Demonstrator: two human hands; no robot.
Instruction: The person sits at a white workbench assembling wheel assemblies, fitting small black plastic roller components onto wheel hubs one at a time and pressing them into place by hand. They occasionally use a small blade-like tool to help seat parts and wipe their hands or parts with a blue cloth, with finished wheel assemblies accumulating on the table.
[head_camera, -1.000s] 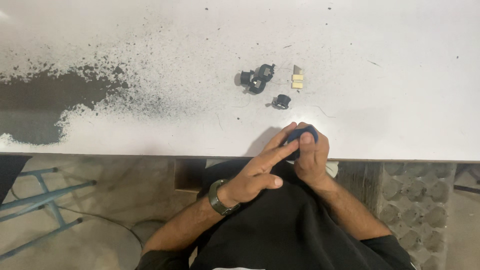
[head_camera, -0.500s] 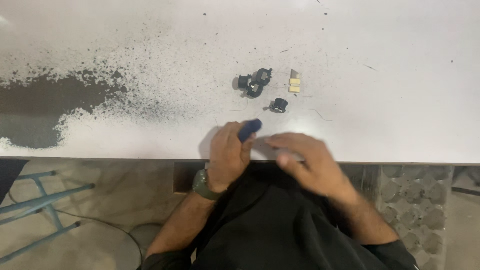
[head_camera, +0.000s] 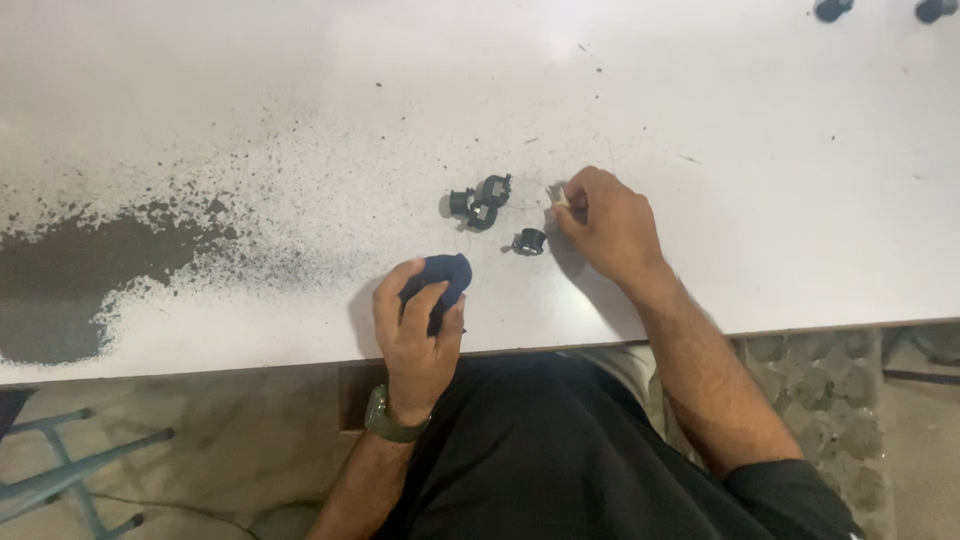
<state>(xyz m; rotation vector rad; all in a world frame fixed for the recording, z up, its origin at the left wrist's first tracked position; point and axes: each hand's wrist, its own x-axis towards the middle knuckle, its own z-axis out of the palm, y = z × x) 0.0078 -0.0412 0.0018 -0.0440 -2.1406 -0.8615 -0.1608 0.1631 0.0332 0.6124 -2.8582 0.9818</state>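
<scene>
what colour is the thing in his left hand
Dark navy, nearly black: the rounded object in the head view.

One second ago both hands are together at the table edge, around the dark blue rounded object (head_camera: 440, 278). Now they are apart. The left hand (head_camera: 418, 335) alone holds this object, a little more to the left on the white table (head_camera: 760, 130). The right hand (head_camera: 605, 222) now reaches forward and its fingertips close on the small pale yellow piece (head_camera: 560, 200), just beside the small black parts (head_camera: 482, 203).
</scene>
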